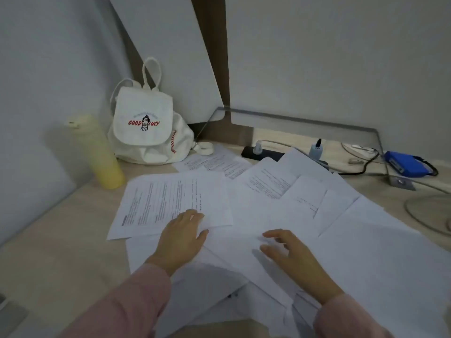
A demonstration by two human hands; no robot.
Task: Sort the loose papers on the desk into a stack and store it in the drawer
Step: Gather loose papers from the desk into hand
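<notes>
- Hands lay apart on the sheets: left hand (181,237) flat with straight fingers; right hand (292,254) spread and loosely bent, gripping nothing.
- Loose papers (256,211) lay fanned and overlapping across the desk (61,240); no stack was formed; no drawer showed; the task looked barely begun.
- Behind stood 1 white backpack (146,128), 1 yellow bottle (100,152) and 1 power strip (263,152) against pale walls.

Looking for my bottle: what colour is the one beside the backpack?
The bottle is pale yellow; head view.
</notes>
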